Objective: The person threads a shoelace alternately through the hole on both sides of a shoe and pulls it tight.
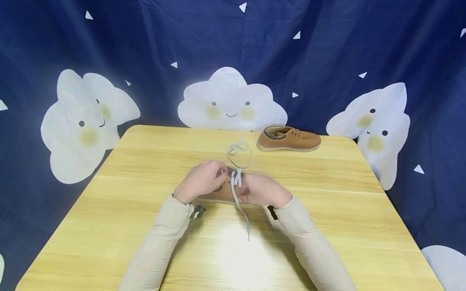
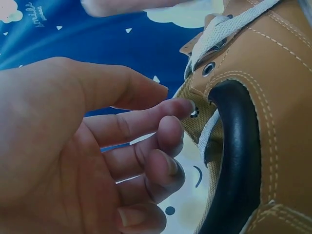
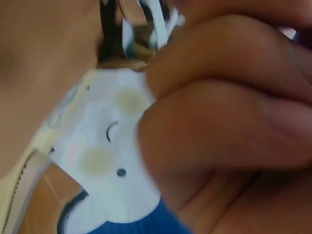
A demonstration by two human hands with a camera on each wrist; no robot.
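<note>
Shoes: two, both tan, on one wood-grain table. Near shoe sits mid-table between two hands, toe to the person's right, partly hidden. Far shoe stands by the table's back edge, right of centre, three eyelets showing on its side.

Lace: one visible, pale, on the near shoe; one part loops beyond it, one end trails toward the person.

Left hand: at the collar end, fingers loosely bent, thumb and forefinger narrowly parted, nothing gripped; forefinger tip right at the tongue, by one eyelet. Right hand: over the toe end, fingers curled; the wrist view is blurred and close, so cannot tell whether it pinches lace or shoe.

Sleeves: two, pale. Backdrop: one blue cloth, three clouds with faces.
</note>
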